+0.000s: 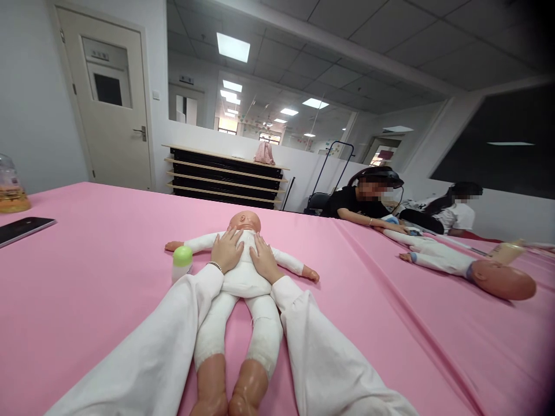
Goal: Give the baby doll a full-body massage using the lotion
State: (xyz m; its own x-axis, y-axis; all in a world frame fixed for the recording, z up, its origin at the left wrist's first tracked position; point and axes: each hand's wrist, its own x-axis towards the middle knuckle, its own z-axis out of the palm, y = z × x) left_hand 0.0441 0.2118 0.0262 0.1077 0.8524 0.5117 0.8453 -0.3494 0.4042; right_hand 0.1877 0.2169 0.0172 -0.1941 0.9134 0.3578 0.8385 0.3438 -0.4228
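Note:
A baby doll (246,277) with a white cloth body lies on its back on the pink tablecloth (108,277), head away from me, arms spread and feet towards me. My left hand (226,252) lies flat on the left side of its chest, fingers stretched out. Opposite it, my right hand (263,258) rests on the right side of the chest, also with the fingers extended. A bottle with a green cap (182,263) stands beside the doll's arm, close to my left wrist.
At far left are a phone (26,229) and a jar of amber liquid (13,188). On the right lies a second doll (455,260), near a yellowish bottle (506,252). A person in black (347,202) leans on the table there; another person (455,211) sits beyond.

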